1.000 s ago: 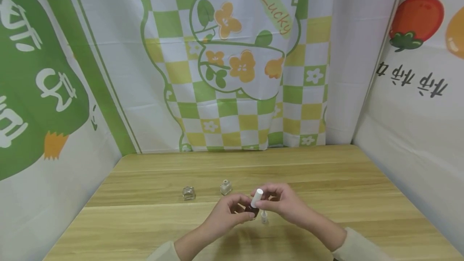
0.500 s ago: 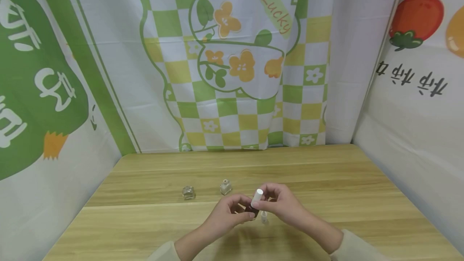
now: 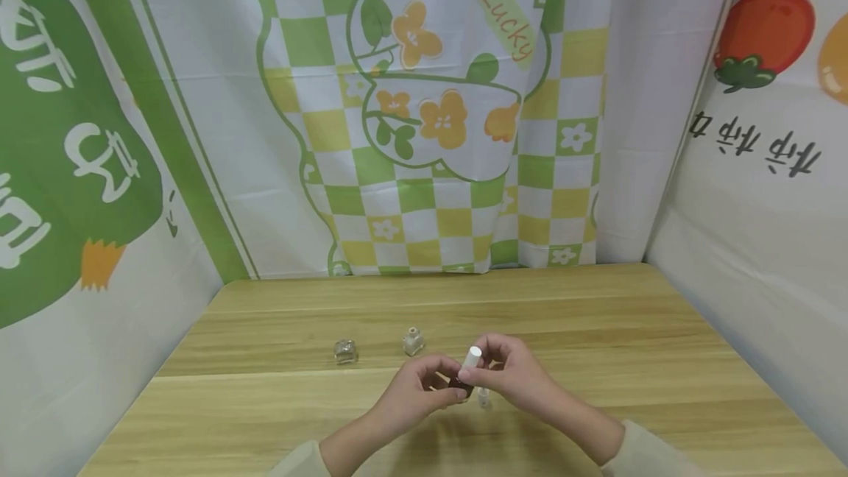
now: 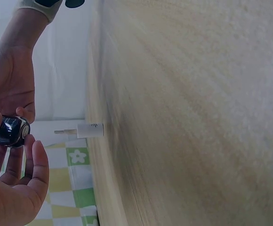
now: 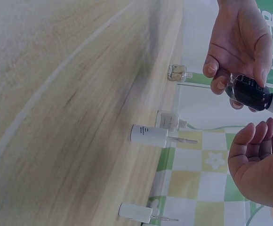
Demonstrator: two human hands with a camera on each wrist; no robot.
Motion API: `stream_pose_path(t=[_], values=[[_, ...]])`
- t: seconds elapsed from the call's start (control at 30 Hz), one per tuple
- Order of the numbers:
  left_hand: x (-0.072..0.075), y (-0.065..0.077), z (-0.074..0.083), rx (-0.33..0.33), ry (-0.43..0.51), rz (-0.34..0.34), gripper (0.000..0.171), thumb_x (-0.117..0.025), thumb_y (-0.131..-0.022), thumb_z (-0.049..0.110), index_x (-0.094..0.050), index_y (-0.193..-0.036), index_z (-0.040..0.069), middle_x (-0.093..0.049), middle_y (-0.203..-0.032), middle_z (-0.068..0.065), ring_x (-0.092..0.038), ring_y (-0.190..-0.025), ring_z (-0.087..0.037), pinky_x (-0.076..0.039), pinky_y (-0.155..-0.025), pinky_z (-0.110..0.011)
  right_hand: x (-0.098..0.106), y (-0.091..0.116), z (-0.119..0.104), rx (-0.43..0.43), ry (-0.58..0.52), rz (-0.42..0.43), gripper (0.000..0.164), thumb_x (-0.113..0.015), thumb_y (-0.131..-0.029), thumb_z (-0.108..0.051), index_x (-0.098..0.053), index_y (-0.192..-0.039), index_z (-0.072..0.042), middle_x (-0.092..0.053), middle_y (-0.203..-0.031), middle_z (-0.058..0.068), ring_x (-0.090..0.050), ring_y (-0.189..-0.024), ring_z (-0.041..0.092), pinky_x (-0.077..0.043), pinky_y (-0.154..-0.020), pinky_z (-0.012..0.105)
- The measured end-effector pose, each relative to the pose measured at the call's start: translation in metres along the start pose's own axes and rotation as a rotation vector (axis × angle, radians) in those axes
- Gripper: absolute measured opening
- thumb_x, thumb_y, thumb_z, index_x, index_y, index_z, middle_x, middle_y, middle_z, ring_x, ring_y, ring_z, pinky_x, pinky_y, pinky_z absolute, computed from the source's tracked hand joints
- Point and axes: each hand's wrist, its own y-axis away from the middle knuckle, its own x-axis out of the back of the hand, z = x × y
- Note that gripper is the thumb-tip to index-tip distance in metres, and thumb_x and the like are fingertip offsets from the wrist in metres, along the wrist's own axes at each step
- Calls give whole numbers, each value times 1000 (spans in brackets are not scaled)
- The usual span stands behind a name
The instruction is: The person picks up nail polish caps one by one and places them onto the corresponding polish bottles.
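Note:
My left hand (image 3: 412, 394) holds a small dark nail polish bottle (image 5: 252, 92) above the table, fingers and thumb on its sides. On that bottle's neck is a long white cap (image 3: 472, 358), tilted slightly to the right, and my right hand (image 3: 517, 368) pinches it between thumb and fingers. Below the hands, a white brush cap (image 5: 148, 135) stands on the table with its brush pointing up. A second white brush cap (image 5: 135, 213) stands apart from it in the right wrist view; in the head view my right hand hides it.
Two clear glass polish bottles without caps stand farther back on the wooden table (image 3: 265, 418): one bottle (image 3: 345, 352) at the left, the other bottle (image 3: 414, 342) closer to my hands. Printed curtains (image 3: 444, 227) hang along the table's back and sides.
My right thumb and fingers have shifted slightly to the left around the white cap. The left hand and the dark bottle stay almost where they were.

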Motion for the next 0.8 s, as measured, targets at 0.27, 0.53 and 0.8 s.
stream_pose_path(t=[0.27, 0.53, 0.8], values=[[0, 0, 2, 22, -4, 24, 21, -71, -87, 14, -67, -106, 6, -67, -101, -4, -63, -84, -19, -53, -73, -29, 8, 1, 0, 48, -8, -66, 30, -74, -86, -12, -61, -108, 5, -59, -92, 9, -55, -85, 20, -52, -72, 30], [0, 0, 3, 12, 8, 17, 21, -70, -88, 9, -66, -108, 3, -67, -102, -6, -63, -83, -18, -52, -71, -28, 14, -1, 0, 112, -75, -148, 33, -70, -87, -5, -60, -116, 7, -61, -95, 9, -57, -85, 16, -54, -74, 29], [0, -1, 2, -9, 15, 5, 22, -70, -88, 9, -66, -108, 2, -66, -104, -8, -63, -82, -18, -52, -70, -26, 13, -1, 1, 131, -79, -179, 22, -66, -91, -6, -64, -111, 4, -63, -100, 16, -60, -88, 19, -54, -77, 33]])
